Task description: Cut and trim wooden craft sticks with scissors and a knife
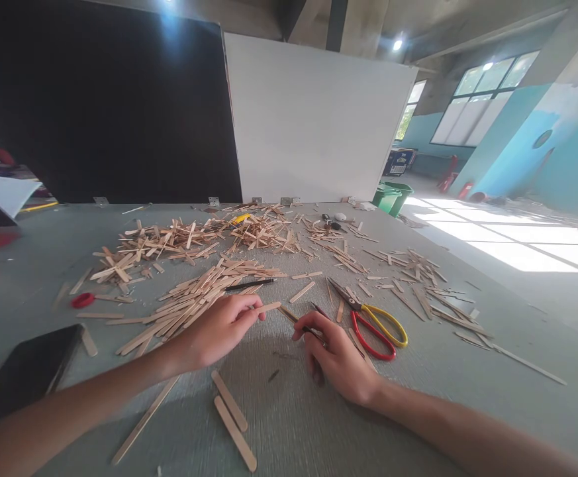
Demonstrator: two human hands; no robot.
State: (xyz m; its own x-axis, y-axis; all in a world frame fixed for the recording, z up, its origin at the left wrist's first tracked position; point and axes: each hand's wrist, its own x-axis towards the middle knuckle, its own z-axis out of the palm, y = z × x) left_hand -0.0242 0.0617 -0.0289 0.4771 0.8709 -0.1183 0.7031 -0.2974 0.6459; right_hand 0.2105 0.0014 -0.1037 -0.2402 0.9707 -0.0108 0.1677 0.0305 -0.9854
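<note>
My left hand (223, 329) is closed in a pinch on a wooden craft stick (269, 307), whose rounded end points right. My right hand (337, 356) grips a slim pen-like tool (289, 313) with a dark body and a brownish tip; its exact kind is unclear. The tool's tip is close to the stick's end, and I cannot tell whether they touch. Beside my right hand lie scissors (368, 321) with one red and one yellow handle. A dark pointed tool (320, 309) lies behind the right fingers, partly hidden. Two loose craft sticks (234, 432) rest on the table between my forearms.
Piles of craft sticks (209, 285) spread over the grey table (289, 424). A black pen (249, 284), a red ring-shaped roll (83, 300), a dark phone-like slab (25, 371) and a yellow tool (241, 218) lie around. Black (120, 106) and white (313, 119) boards stand behind.
</note>
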